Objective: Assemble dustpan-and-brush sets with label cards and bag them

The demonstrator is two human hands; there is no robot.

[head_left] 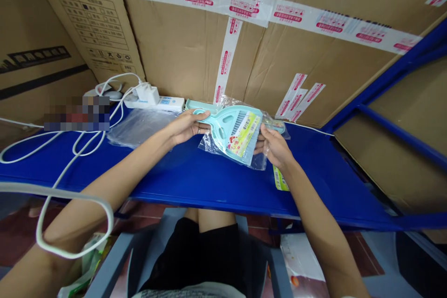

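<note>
A light teal dustpan and brush set [225,125] in a clear plastic bag is held over the blue table, with a yellow-green printed label on its front. My left hand [188,125] grips its handle end, fingers closed round it. At the wide end, my right hand [274,146] pinches the bag and the set's edge. Behind it, another teal piece [199,104] lies against the cardboard. A yellow-green card [280,180] is on the table beside my right wrist. Clear plastic bags [139,126] lie flat to the left of my left hand.
A white power strip [171,103] with plugs and looping white cables [57,177] occupies the left side of the blue table [209,186]. Large taped cardboard [181,56] stands along the back. Blue metal bars [401,135] frame the right side.
</note>
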